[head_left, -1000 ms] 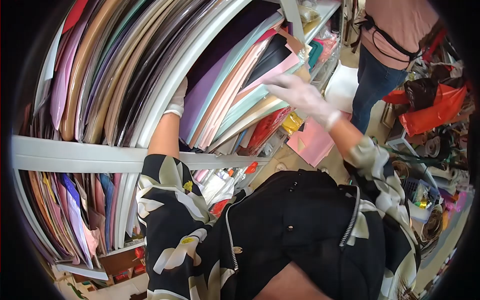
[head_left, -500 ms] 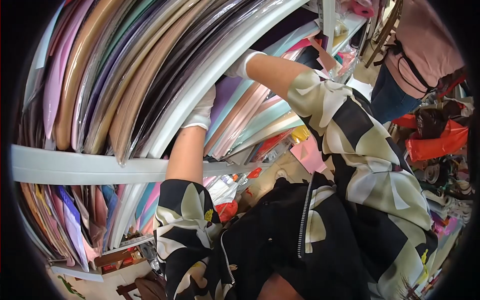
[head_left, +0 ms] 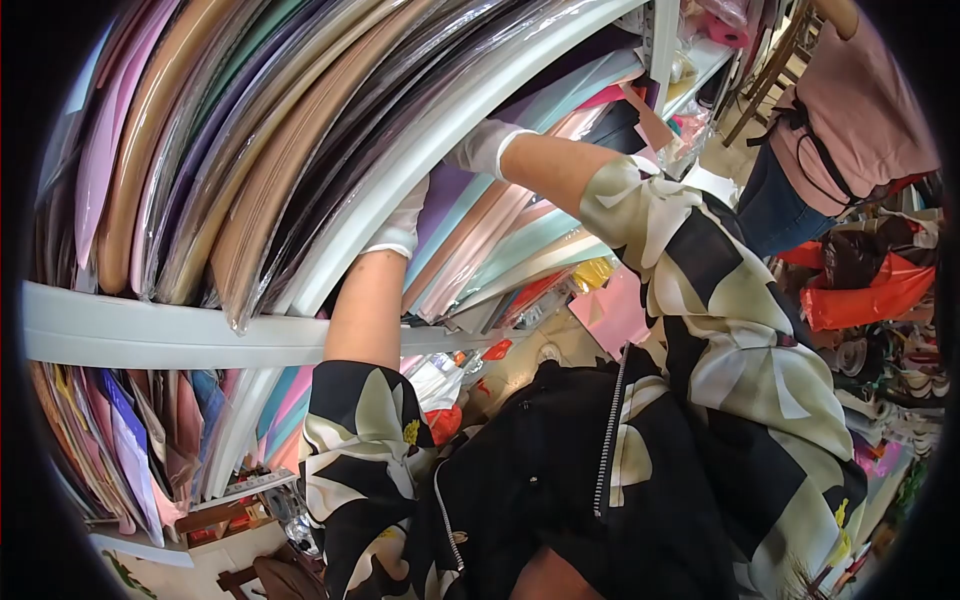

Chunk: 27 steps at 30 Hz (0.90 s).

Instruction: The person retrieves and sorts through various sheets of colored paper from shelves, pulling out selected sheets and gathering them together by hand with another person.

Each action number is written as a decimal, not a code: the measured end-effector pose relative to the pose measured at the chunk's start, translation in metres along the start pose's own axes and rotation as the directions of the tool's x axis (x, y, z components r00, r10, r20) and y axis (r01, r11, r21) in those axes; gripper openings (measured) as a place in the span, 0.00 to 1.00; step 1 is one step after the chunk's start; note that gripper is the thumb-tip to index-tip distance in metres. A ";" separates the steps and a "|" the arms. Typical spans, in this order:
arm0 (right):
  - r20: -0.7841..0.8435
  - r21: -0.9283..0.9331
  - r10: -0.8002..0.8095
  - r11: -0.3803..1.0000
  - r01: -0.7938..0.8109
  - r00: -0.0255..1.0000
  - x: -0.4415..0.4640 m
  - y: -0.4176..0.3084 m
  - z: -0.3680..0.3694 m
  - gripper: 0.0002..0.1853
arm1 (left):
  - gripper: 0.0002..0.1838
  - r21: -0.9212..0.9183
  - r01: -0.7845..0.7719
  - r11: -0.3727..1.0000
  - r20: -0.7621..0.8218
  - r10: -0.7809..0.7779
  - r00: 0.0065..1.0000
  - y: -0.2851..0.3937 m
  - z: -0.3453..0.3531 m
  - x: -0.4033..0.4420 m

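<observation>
My left hand (head_left: 404, 222), in a white glove, reaches up past the white shelf post (head_left: 440, 135). My right hand (head_left: 487, 148), gloved as well, is a little higher and to the right, beside the purple sheets (head_left: 447, 200). The post and the stacks hide the fingers of both hands, so whether they grip anything does not show. Close to the hands, flat packs of sheets lie in the shelf: a brown pack (head_left: 455, 245) and a pink pack (head_left: 492, 245) in clear wrap.
Wrapped sheets (head_left: 245, 235) fill the section left of the post, above a white shelf rail (head_left: 170, 330). More folded sheets (head_left: 130, 440) hang below it. At the right stands a person in a pink top (head_left: 850, 110), near a red bag (head_left: 875, 290). Pink sheets (head_left: 612, 312) lie low down.
My right hand has shifted slightly down and shows more of its glove. My left hand stays nearly in place. The other person's forearm has come into sight at the top right.
</observation>
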State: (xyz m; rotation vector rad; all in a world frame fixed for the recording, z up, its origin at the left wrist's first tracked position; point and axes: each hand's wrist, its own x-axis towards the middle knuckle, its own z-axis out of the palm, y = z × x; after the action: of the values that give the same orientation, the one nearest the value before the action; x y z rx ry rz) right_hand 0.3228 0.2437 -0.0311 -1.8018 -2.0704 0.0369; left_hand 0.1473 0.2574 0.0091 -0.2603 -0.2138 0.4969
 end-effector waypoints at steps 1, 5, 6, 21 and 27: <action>-0.029 0.029 0.026 0.999 -0.025 0.999 0.000 -0.001 0.003 0.22 | 0.23 -0.019 0.008 1.000 -0.009 -0.009 1.000 -0.001 0.001 0.001; -0.183 0.121 0.165 0.982 -0.144 0.969 0.003 -0.008 0.021 0.22 | 0.23 0.013 0.001 1.000 -0.012 -0.001 1.000 -0.009 0.006 -0.002; -0.220 0.132 0.202 0.975 -0.176 0.954 0.005 -0.009 0.026 0.22 | 0.23 -0.045 0.037 0.998 -0.016 -0.038 0.999 -0.010 0.008 -0.003; -0.018 -0.278 -0.055 0.959 0.048 0.998 -0.052 0.002 0.010 0.22 | 0.22 -0.892 0.250 -0.377 0.406 -0.423 0.810 -0.014 0.006 -0.005; -0.332 -0.271 -0.275 0.944 0.189 0.902 -0.086 0.031 0.008 0.21 | 0.12 -0.372 -0.006 -0.928 0.706 -0.287 0.648 -0.025 0.000 -0.003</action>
State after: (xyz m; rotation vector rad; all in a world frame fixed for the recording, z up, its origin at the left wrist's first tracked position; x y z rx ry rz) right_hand 0.3572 0.1686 -0.0705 -1.5208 -2.0586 -0.5891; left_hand 0.1562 0.2347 0.0165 -2.4318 -0.6019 -1.3037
